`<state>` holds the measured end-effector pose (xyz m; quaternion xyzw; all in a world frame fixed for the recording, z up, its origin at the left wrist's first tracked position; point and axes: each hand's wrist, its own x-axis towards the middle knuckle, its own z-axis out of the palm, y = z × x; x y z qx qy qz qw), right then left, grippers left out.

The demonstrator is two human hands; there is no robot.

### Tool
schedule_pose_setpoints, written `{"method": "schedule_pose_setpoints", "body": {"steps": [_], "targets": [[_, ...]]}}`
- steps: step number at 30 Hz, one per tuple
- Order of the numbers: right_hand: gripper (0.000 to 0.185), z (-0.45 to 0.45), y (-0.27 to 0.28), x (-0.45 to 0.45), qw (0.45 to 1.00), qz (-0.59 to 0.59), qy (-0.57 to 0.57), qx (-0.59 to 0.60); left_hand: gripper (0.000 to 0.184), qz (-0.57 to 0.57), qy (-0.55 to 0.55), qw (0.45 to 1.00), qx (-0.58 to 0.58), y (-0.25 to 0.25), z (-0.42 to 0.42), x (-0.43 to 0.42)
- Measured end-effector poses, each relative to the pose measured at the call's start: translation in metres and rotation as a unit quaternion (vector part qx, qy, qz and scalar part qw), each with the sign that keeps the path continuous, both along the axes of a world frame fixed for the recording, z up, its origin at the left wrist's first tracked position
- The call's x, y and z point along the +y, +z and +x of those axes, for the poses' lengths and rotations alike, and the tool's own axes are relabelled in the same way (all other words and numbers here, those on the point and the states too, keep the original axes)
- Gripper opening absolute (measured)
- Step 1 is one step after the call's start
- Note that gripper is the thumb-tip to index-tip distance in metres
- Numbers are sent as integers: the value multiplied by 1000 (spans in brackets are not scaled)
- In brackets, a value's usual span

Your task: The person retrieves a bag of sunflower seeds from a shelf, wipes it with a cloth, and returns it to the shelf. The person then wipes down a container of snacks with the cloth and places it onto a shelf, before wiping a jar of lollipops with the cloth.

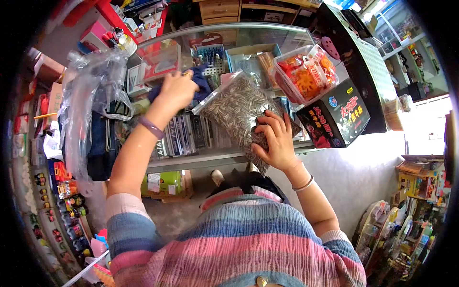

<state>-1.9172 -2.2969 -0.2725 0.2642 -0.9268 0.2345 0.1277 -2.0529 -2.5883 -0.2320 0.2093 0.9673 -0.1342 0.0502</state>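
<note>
My left hand [178, 91] is closed on a bunched dark blue cloth [202, 85], pressed against the top of the glass display counter [201, 161]. To its right lies a clear plastic bag of striped sunflower seeds [234, 107], tilted across the counter with its lower end over the front edge. My right hand [278, 142] grips the bag's lower right part, its bent fingers spread over the plastic. Beside the bag stands a clear tub of orange-red snack packets [308, 74]. A black printed carton [334, 117] sits just right of that hand.
Crumpled clear plastic [95, 91] covers the counter's left end. Boxes and pens show through the glass. A tall black box [356, 71] stands at the right. Shelves of goods [57, 205] line the left; more stock [397, 229] is at lower right. A green package [165, 184] lies below the counter.
</note>
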Motion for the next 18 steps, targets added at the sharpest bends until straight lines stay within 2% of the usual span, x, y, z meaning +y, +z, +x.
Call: {"method": "schedule_pose_setpoints", "body": {"steps": [2, 3, 6, 8, 9, 10, 12, 18], "targets": [[38, 0, 0, -1, 1000, -4, 1, 1, 37, 150, 99, 983, -32, 11, -12, -13], [38, 0, 0, -1, 1000, -6, 1, 2, 38, 233, 107, 966, 12, 19, -13, -11], [38, 0, 0, -2, 1000, -8, -3, 6, 39, 460, -30, 881, 112, -9, -30, 10], [38, 0, -1, -2, 1000, -7, -3, 9, 42, 328, -21, 943, -43, -20, -6, 35], [38, 0, 0, -1, 1000, -5, 1, 7, 45, 301, 6, 951, -65, -35, 11, 42], [39, 1, 1, -1, 1000, -1, 7, 11, 45, 269, 2, 963, -30, -32, 25, 40], [40, 3, 0, -4, 1000, 0, 15, 17, 43, 211, 13, 976, -57, -18, 44, 27], [40, 2, -3, -2, 1000, 1, 14, 17, 39, 156, -5, 988, -8, -26, 116, -9]]}}
